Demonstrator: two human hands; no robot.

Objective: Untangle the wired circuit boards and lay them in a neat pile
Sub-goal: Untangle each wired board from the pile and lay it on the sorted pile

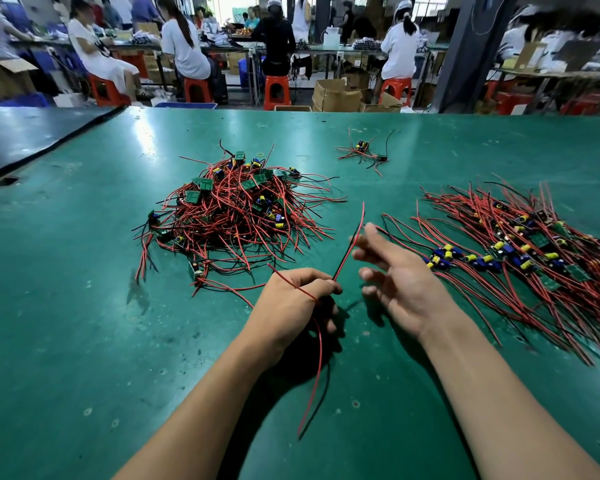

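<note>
The green table [84, 341] fills most of the frame, its right edge cut off. At centre sits the tangled heap of boards [236, 216], red and black leads knotted so I can't count the boards in it. At right the sorted pile [520, 261] lies with leads running roughly parallel; it runs out past the frame's edge. A small stray cluster [362, 152] lies upper centre, too small to read. Low at centre my left hand [291, 306] is clenched around one wired board; the board itself is hidden in my fist, only its red wires [349, 251] sticking up and trailing down. My right hand [399, 282] is spread and released, fingertips near the upper wire
</note>
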